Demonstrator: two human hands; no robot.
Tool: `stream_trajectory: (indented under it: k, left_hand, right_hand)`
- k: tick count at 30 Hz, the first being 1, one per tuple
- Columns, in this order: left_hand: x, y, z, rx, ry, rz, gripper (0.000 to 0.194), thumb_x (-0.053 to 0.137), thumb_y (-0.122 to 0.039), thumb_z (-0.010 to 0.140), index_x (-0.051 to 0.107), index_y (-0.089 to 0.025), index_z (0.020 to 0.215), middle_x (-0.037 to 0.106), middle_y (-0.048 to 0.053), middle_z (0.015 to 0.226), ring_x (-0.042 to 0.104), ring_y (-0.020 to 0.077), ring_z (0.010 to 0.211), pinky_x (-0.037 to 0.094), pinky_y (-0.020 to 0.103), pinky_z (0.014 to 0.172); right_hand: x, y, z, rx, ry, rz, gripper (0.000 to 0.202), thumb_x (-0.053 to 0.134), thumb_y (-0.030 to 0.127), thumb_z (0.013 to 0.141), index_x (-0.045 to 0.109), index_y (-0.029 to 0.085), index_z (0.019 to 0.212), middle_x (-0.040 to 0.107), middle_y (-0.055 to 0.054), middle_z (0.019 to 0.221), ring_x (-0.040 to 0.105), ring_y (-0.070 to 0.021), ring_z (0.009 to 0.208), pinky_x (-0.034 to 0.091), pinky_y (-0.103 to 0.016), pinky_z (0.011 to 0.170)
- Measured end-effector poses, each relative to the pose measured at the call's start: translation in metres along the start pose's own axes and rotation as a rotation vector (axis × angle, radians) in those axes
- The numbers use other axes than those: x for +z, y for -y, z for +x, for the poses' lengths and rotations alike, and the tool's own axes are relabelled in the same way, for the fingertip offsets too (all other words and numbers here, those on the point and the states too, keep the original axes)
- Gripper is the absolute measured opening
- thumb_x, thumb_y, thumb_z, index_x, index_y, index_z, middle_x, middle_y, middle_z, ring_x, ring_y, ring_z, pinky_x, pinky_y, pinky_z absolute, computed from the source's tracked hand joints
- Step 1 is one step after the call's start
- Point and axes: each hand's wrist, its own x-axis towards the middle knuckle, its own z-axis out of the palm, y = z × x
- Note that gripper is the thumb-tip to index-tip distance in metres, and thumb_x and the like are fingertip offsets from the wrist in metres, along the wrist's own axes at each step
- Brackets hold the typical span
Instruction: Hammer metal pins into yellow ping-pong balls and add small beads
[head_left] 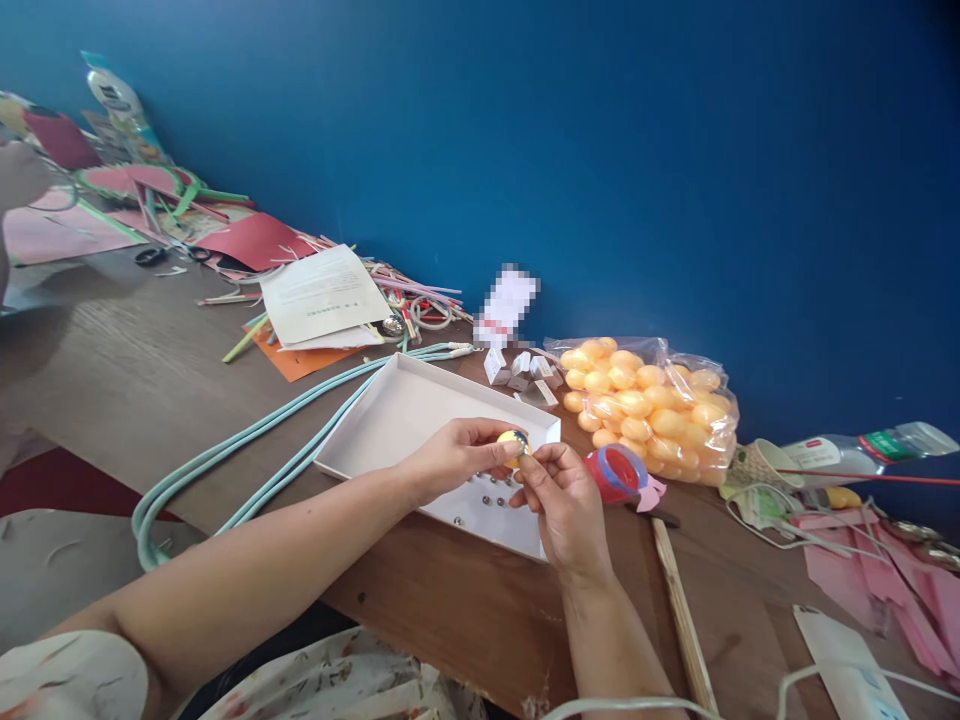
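Note:
Over a shallow white box lid [420, 400], my left hand [465, 450] pinches a small round yellow piece [514, 440] with a dark shiny patch. My right hand [566, 500] is closed, thumb and forefinger pressed together at the lower edge of that piece. Whatever lies between those fingertips is too small to make out. Several small silvery beads [486, 500] are scattered in the lid below both hands.
Behind the lid stand small folded white cards [525, 370]. To the right are a bag of yellow balls [645, 410], a red cup [616, 472] and a wooden stick [682, 610]. Teal cords [247, 450] loop at left; another person's hand [22, 175] shows far left.

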Motion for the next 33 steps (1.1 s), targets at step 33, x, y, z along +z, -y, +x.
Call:
stream_trajectory:
  k: [33]
  left_hand:
    - [-0.003,0.005,0.005,0.069,-0.012,-0.165,0.048,0.070,-0.045,0.074,0.064,-0.016,0.112,0.064,0.009,0.105,0.060,0.0164,0.088,0.046,0.034,0.085]
  right_hand:
    - [-0.004,0.043,-0.020,-0.334,-0.173,-0.340,0.022,0.060,0.037,0.086,0.055,0.022,0.100,0.062,0.001,0.077,0.055,-0.0099,0.054,0.047,-0.027,0.059]
